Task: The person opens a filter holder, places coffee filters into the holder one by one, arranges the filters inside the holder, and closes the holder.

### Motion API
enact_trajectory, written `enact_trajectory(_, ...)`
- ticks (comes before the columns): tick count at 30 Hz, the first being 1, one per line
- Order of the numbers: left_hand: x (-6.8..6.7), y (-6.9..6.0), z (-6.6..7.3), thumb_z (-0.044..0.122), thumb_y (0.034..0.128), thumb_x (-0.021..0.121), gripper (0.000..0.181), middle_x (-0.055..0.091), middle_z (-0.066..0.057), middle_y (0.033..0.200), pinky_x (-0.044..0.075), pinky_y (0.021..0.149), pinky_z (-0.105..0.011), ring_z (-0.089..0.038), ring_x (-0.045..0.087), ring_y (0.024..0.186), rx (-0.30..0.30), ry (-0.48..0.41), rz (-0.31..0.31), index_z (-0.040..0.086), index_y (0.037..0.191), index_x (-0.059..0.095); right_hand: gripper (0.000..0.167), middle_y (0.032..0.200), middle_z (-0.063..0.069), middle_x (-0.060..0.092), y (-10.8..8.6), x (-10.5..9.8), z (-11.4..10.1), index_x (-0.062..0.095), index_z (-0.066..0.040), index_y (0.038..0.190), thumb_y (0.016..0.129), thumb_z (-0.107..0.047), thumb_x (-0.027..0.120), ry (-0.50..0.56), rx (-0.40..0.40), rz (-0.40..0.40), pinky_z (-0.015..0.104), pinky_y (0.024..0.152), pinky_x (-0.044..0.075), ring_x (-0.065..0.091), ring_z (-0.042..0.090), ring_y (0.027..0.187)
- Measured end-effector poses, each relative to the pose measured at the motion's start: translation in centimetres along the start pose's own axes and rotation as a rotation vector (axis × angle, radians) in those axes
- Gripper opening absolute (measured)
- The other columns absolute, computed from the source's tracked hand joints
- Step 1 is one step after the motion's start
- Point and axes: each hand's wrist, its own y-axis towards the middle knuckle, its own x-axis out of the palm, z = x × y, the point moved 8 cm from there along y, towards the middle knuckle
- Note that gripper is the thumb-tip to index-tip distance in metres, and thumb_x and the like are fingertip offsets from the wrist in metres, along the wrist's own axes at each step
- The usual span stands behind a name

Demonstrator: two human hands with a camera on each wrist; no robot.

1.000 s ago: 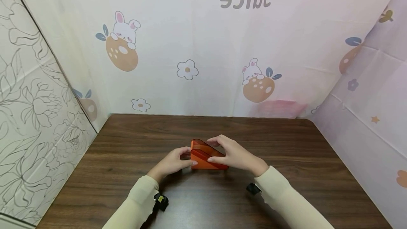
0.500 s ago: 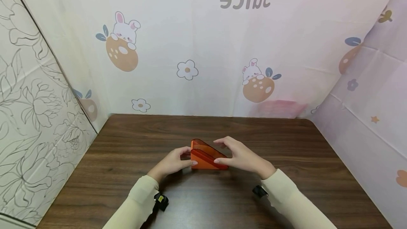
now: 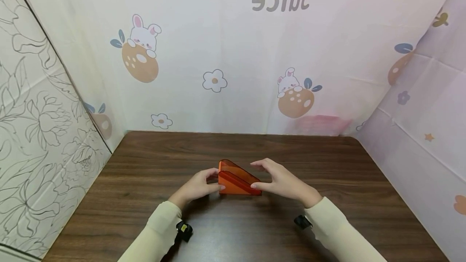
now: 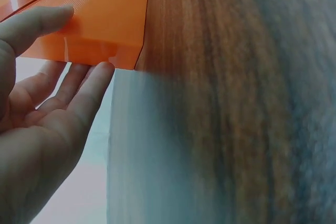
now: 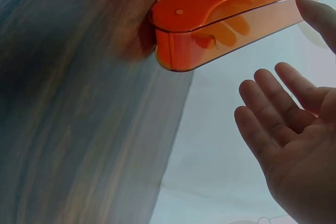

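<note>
A translucent orange wedge-shaped plastic box point(image 3: 234, 183) stands on the wooden table, its tall end at the left and its top sloping down to the right. My left hand point(image 3: 197, 185) holds the tall end, thumb on the front face; the left wrist view shows its fingertips against the end wall of the box point(image 4: 113, 17). At the low end is my right hand point(image 3: 284, 182), thumb at the box's edge and fingers spread behind. In the right wrist view those fingers are apart from the box point(image 5: 181, 30), and whether the thumb touches it is unclear.
The brown wood-grain table point(image 3: 164, 144) extends around both hands. Behind it hangs a pale curtain point(image 3: 247, 43) printed with rabbits and fruit. A panel with line-drawn flowers point(image 3: 40, 116) stands on the left. Small black devices point(image 3: 185, 231) sit at both wrists.
My right hand has drawn back to the right along the box's slope, its fingers moving away from the box. The left hand and the box have stayed in place.
</note>
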Motion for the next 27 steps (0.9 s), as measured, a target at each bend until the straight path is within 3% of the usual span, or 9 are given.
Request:
enact_trajectory(6,0.1,-0.1,0.1,0.017,0.0928,0.073,0.035,0.068,0.000,0.119,0.045,0.102,-0.046,-0.022,0.060,0.118,0.016,0.007,-0.008,0.010,0.126,0.063,0.068,0.135,0.002,0.055,-0.6,-0.1,0.6,0.052,-0.018,0.141,0.087,-0.052,0.074,0.007,0.016,-0.003,0.047,0.100,0.047,0.054,0.022,0.124)
enact_trajectory(16,-0.1,-0.1,0.2,0.018,0.0929,0.073,0.037,0.068,-0.002,0.118,0.049,0.098,-0.038,-0.023,0.063,0.114,0.033,0.014,-0.020,0.008,0.127,0.062,0.067,0.134,0.009,0.056,-1.1,-0.3,1.1,0.054,-0.015,0.140,0.087,-0.050,0.075,0.022,0.011,0.016,0.051,0.099,0.047,0.054,0.028,0.123)
enact_trajectory(27,-1.0,-0.7,0.9,0.023,0.0939,0.072,0.048,0.060,-0.006,0.135,0.040,0.107,-0.050,-0.028,0.053,0.130,0.036,0.054,-0.025,0.010,0.137,0.056,0.065,0.133,0.004,0.056,-1.4,-0.7,1.8,0.053,-0.016,0.140,0.088,-0.049,0.074,0.025,0.048,0.037,0.053,0.098,0.047,0.054,0.025,0.122)
